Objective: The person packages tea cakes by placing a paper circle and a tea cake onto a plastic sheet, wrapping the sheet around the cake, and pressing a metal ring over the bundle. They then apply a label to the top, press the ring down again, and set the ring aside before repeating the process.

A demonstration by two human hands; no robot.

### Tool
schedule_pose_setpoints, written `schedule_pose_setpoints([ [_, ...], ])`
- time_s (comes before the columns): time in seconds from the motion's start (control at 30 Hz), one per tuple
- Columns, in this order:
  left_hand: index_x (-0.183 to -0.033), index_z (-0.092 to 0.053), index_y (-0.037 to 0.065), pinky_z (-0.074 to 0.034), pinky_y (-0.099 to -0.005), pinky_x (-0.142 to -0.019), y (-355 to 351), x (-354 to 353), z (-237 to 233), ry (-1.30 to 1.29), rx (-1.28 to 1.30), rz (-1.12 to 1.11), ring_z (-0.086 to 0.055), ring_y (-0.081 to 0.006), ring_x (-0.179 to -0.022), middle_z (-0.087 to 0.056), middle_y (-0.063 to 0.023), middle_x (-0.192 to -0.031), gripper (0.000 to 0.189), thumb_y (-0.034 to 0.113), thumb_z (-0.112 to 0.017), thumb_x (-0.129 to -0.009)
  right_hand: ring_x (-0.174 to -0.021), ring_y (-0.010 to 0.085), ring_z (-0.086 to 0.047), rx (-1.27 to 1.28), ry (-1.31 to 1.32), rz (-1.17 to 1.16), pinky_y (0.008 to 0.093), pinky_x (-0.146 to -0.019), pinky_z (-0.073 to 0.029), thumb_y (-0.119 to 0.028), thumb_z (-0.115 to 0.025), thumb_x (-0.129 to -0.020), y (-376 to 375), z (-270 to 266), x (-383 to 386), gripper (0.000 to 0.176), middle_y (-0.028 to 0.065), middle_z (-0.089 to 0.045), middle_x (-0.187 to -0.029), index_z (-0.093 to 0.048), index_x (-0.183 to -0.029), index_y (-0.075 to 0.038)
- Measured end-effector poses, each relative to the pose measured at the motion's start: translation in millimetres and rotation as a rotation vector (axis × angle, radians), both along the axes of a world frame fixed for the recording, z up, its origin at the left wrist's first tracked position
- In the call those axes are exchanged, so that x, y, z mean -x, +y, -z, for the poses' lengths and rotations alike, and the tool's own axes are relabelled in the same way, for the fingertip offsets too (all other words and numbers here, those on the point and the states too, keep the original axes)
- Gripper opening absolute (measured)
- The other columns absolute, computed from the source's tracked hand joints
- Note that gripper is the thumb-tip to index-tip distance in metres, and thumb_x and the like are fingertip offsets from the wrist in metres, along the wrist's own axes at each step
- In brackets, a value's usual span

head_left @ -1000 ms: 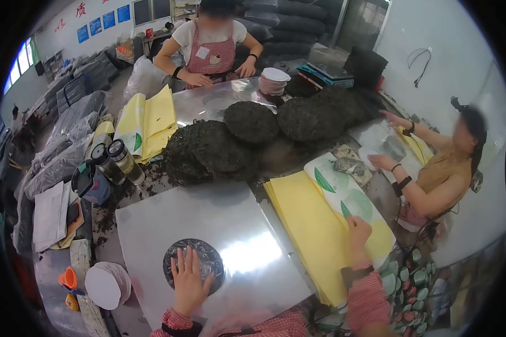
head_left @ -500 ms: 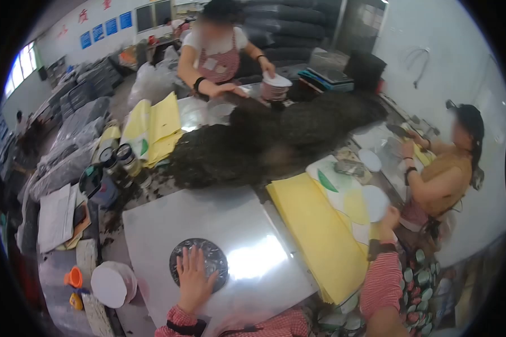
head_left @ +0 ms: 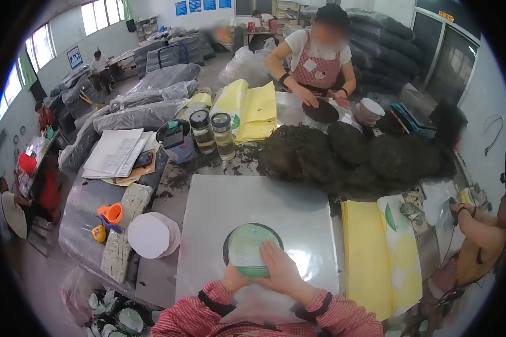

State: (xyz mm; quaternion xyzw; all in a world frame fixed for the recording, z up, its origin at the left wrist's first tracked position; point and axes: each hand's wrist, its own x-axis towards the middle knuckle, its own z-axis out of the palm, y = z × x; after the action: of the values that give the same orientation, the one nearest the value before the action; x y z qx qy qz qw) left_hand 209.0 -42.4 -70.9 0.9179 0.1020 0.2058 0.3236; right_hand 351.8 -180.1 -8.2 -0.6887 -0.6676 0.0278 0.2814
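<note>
A round green printed label (head_left: 246, 247) lies over a dark disc (head_left: 278, 236) on the shiny metal sheet (head_left: 219, 208). My left hand (head_left: 235, 279) is at the lower left edge of the label, its fingers partly hidden. Over the label's right side rests my right hand (head_left: 285, 268), fingers stretched out and flat. Left of the sheet stands a stack of white round papers (head_left: 149, 236). Yellow sheets with round labels (head_left: 371, 258) lie to the right.
Dark leafy material (head_left: 343, 154) is heaped behind the sheet. Two glass jars (head_left: 212, 135), an orange cup (head_left: 113, 213) and papers (head_left: 115, 151) are at the left. A co-worker (head_left: 320, 56) handles a dark disc across the table; another person (head_left: 489, 241) works at the right.
The view has turned left. My right hand has come from the label stack to the disc, and a green label now covers it. My left hand has slid to the label's lower edge.
</note>
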Motion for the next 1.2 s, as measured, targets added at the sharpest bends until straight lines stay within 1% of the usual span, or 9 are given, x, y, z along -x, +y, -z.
schedule_pose_setpoints([
  [0.2,-0.134,-0.057,0.008,-0.045,-0.0412,-0.106,-4.4,-10.4,-44.9,-0.116,0.372,-0.032,-0.059,-0.0295,-0.121,-0.061,-0.0113,-0.134,0.068,0.023,-0.085,-0.074,-0.139,0.0458,-0.042,0.084,0.147,0.029,0.0562,-0.118,-0.027,-0.05,-0.064,-0.091,18.8,-6.4,2.9,0.089,0.0321,-0.044,-0.148,-0.033,-0.149,0.01],
  [0.27,-0.136,-0.055,0.007,-0.045,-0.041,-0.105,-1.9,-8.8,-48.4,-0.101,0.347,-0.021,-0.059,-0.0291,-0.122,-0.059,-0.0133,-0.135,0.065,0.021,-0.081,-0.078,-0.142,0.0466,-0.037,0.067,0.815,0.079,0.0561,-0.12,-0.023,-0.046,-0.057,-0.096,51.8,-1.6,-0.5,0.083,0.0293,-0.038,-0.153,-0.026,-0.155,0.003],
  [0.33,-0.137,-0.052,0.007,-0.045,-0.0415,-0.105,12.2,4.0,-57.9,0.071,-0.088,-0.09,-0.057,-0.0302,-0.123,-0.055,-0.0161,-0.139,0.06,0.02,-0.075,-0.083,-0.147,0.0465,-0.029,0.074,0.76,0.154,0.0615,-0.12,-0.018,-0.043,-0.053,-0.1,63.1,28.9,7.2,0.076,0.0251,-0.031,-0.159,-0.023,-0.159,-0.007],
  [0.43,-0.139,-0.05,0.002,-0.05,-0.0426,-0.094,25.7,46.9,-63.1,-0.038,0.454,-0.384,-0.058,-0.0358,-0.121,-0.052,-0.0226,-0.139,0.054,0.016,-0.065,-0.09,-0.152,0.0442,-0.016,0.232,-0.044,-0.038,0.0727,-0.115,-0.011,-0.052,-0.057,-0.095,60.2,12.1,18.1,0.077,0.0205,-0.021,-0.165,-0.028,-0.16,-0.022],
  [0.7,-0.141,-0.046,-0.003,-0.051,-0.046,-0.055,-13.3,41.2,-104.3,0.204,-0.104,-0.328,-0.065,-0.035,-0.059,-0.068,-0.0168,-0.086,0.054,0.009,-0.058,-0.09,-0.152,0.0449,-0.017,0.313,-0.053,-0.041,0.0727,-0.114,-0.011,-0.056,-0.067,-0.084,61.9,26.8,25.1,0.081,0.0224,-0.025,-0.162,-0.041,-0.154,-0.024],
  [0.83,-0.143,-0.047,-0.003,-0.046,-0.0429,-0.05,-56.5,39.5,-108.5,0.068,-0.04,-0.307,-0.061,-0.0325,-0.055,-0.062,-0.0152,-0.071,0.054,0.004,-0.06,-0.091,-0.138,0.0449,-0.041,-0.201,0.242,0.237,0.0537,-0.114,-0.033,-0.022,-0.065,-0.087,50.5,23.8,0.4,0.057,0.0251,-0.048,-0.145,-0.052,-0.141,-0.008],
  [1.0,-0.135,-0.053,-0.001,-0.047,-0.0418,-0.054,-70.2,66.4,-101.1,0.211,0.18,-0.532,-0.061,-0.0346,-0.056,-0.063,-0.0156,-0.071,0.044,0.006,-0.061,-0.093,-0.102,0.0409,-0.067,0.282,0.632,0.001,0.0468,-0.087,-0.052,-0.02,-0.06,-0.096,25.3,-3.2,57.1,0.036,0.0262,-0.069,-0.107,-0.061,-0.125,0.001],
  [1.13,-0.105,-0.067,0.005,-0.051,-0.0398,-0.067,-42.2,142.1,-59.4,0.16,0.763,-0.601,-0.064,-0.0332,-0.069,-0.065,-0.0126,-0.078,0.017,0.012,-0.071,-0.089,-0.113,0.0372,-0.063,-0.107,0.256,-0.023,0.0449,-0.097,-0.05,-0.027,-0.072,-0.088,5.9,9.5,48.1,0.04,0.0188,-0.068,-0.115,-0.066,-0.122,-0.005],
  [1.2,-0.084,-0.068,0.009,-0.051,-0.0399,-0.079,-14.7,187.3,-74.6,0.158,0.307,-0.425,-0.065,-0.0296,-0.087,-0.069,-0.0069,-0.088,0.015,0.018,-0.079,-0.081,-0.132,0.0434,-0.048,-0.054,0.117,-0.005,0.0508,-0.106,-0.044,-0.035,-0.081,-0.079,-25.6,-3.1,29.3,0.058,0.0211,-0.054,-0.14,-0.065,-0.128,-0.009],
])
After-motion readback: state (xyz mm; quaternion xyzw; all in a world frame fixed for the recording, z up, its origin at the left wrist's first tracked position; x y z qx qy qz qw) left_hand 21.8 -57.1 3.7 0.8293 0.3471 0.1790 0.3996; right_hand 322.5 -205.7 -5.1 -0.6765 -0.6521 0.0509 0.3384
